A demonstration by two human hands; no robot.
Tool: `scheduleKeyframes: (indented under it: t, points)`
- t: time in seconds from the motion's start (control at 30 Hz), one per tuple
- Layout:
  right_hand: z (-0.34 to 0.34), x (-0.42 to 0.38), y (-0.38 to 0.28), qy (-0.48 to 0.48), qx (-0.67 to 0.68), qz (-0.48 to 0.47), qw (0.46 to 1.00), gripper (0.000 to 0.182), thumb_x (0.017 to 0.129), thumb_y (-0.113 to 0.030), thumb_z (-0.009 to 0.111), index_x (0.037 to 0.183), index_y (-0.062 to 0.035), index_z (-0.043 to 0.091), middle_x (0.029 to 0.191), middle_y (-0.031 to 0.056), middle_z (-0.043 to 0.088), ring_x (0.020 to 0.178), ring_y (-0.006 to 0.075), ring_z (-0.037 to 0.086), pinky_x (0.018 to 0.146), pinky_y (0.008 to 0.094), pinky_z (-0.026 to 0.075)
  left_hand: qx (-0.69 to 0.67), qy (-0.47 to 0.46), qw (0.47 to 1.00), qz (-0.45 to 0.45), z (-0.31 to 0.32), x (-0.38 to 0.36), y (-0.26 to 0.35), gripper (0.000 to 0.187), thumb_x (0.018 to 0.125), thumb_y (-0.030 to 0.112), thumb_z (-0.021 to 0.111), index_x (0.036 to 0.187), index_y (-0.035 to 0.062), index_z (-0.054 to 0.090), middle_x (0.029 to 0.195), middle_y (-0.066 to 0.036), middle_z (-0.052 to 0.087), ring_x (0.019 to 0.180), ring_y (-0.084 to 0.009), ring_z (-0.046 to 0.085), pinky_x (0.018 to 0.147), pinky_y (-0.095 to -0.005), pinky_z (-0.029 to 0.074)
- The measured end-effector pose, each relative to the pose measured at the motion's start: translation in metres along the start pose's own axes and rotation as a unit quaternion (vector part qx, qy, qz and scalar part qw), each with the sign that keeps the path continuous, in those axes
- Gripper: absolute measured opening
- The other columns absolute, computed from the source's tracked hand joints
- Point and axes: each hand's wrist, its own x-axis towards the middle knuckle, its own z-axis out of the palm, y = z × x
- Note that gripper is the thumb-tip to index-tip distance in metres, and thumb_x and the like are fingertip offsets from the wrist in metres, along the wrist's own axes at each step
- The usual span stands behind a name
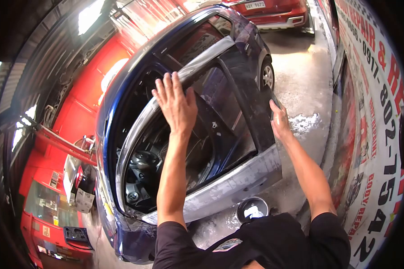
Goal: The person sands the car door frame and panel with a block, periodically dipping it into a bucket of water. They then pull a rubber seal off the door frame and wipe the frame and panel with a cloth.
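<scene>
A sanded grey car door [238, 177] with a bare window frame stands open on a dark blue car [121, 85]. My left hand [177, 105] lies with fingers spread over the upper edge of the window frame, the palm hiding the part beneath it. At the door's rear edge, my right hand [279, 119] is wrapped round the edge, its thumb pointing up and its other fingers mostly hidden. Through the window opening, the steering wheel [144, 158] shows.
Below the door, a black bucket [253, 209] with whitish contents sits on the wet floor [215, 231]. A red vehicle [274, 15] is parked beyond the car. A lettered banner [372, 112] runs along the right side. Red walls [78, 107] stand at the left.
</scene>
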Motion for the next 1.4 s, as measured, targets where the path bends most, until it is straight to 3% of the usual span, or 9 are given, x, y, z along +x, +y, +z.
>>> scheduleKeyframes:
  t: [0.23,0.37,0.5,0.7,0.87,1.1,1.27,1.37,1.4]
  points:
    - [0.061,-0.027,-0.085,-0.004,-0.254,-0.239,0.937,0.045,0.117,-0.032,0.053,0.148,-0.0007,0.063,0.119,0.0131,0.075,0.108,0.0187,0.070,0.089,0.0349,0.058,-0.162,0.011,0.984,-0.078,-0.049,-0.019,-0.026,0.042,0.107,0.029,0.069,0.141,0.0034,0.069,0.146,-0.020,0.067,0.140,-0.0364,0.059,0.120,-0.0517,0.044]
    - [0.124,-0.069,-0.089,-0.130,-0.402,-0.393,0.817,0.042,0.109,-0.009,0.057,0.150,0.0033,0.061,0.147,0.0200,0.067,0.126,0.0353,0.068,0.109,0.0454,0.053,-0.635,-0.158,0.687,-0.315,-0.077,-0.067,0.026,0.054,0.110,0.037,0.068,0.147,-0.0023,0.063,0.140,-0.016,0.070,0.122,-0.0219,0.069,0.108,-0.0365,0.053]
    - [0.178,-0.105,-0.046,-0.292,-0.440,-0.481,0.699,0.052,0.099,-0.003,0.064,0.150,0.0056,0.059,0.156,0.0245,0.059,0.135,0.0443,0.061,0.115,0.0491,0.049,-0.801,-0.055,0.463,-0.375,-0.078,-0.133,0.060,0.071,0.110,0.039,0.068,0.163,-0.0001,0.043,0.153,-0.013,0.059,0.136,-0.0199,0.061,0.112,-0.0363,0.051]
    - [0.250,-0.170,0.027,-0.381,-0.436,-0.418,0.700,0.054,0.103,-0.010,0.057,0.154,0.0067,0.053,0.157,0.0264,0.057,0.142,0.0430,0.058,0.119,0.0494,0.046,-0.665,0.123,0.611,-0.411,-0.113,-0.185,0.029,0.078,0.106,0.016,0.071,0.169,-0.0024,0.030,0.170,-0.018,0.040,0.153,-0.0226,0.043,0.125,-0.0359,0.038]
    - [0.288,-0.208,0.063,-0.453,-0.347,-0.209,0.794,0.055,0.105,-0.016,0.057,0.154,0.0083,0.051,0.147,0.0291,0.063,0.137,0.0442,0.062,0.116,0.0463,0.050,-0.651,0.093,0.624,-0.422,-0.133,-0.256,-0.017,0.106,0.101,0.036,0.080,0.174,-0.0006,0.013,0.176,-0.019,0.030,0.161,-0.0268,0.033,0.130,-0.0393,0.028]
    - [0.321,-0.230,0.106,-0.697,-0.395,0.084,0.592,0.102,0.088,-0.022,0.079,0.169,0.0062,0.024,0.172,0.0322,0.032,0.161,0.0414,0.034,0.132,0.0437,0.033,-0.641,0.086,0.620,-0.445,-0.154,-0.349,-0.078,0.130,0.085,0.060,0.089,0.174,0.0002,0.016,0.179,-0.019,0.025,0.164,-0.0264,0.027,0.133,-0.0392,0.024]
    - [0.343,-0.246,0.132,-0.704,-0.477,0.045,0.524,0.085,0.085,-0.002,0.056,0.166,0.0019,0.035,0.139,0.0342,0.065,0.126,0.0478,0.067,0.110,0.0470,0.053,-0.605,0.141,0.601,-0.503,-0.152,-0.372,-0.091,0.085,0.106,0.027,0.076,0.170,-0.0027,0.027,0.159,-0.018,0.050,0.145,-0.0244,0.050,0.122,-0.0375,0.041]
    - [0.364,-0.245,0.113,-0.711,-0.495,-0.043,0.498,0.056,0.093,-0.008,0.066,0.149,-0.0026,0.063,0.124,0.0253,0.075,0.113,0.0456,0.072,0.101,0.0491,0.057,-0.634,0.122,0.479,-0.595,-0.146,-0.400,-0.116,0.057,0.117,0.034,0.053,0.161,-0.0010,0.046,0.133,-0.014,0.069,0.109,-0.0164,0.068,0.088,-0.0295,0.058]
    - [0.370,-0.239,0.105,-0.683,-0.481,-0.118,0.537,0.051,0.093,-0.011,0.070,0.143,-0.0024,0.067,0.124,0.0240,0.076,0.112,0.0438,0.073,0.100,0.0484,0.058,-0.583,0.155,0.525,-0.601,-0.155,-0.392,-0.117,0.053,0.118,0.033,0.051,0.161,0.0023,0.048,0.132,-0.013,0.069,0.103,-0.0152,0.069,0.081,-0.0293,0.058]
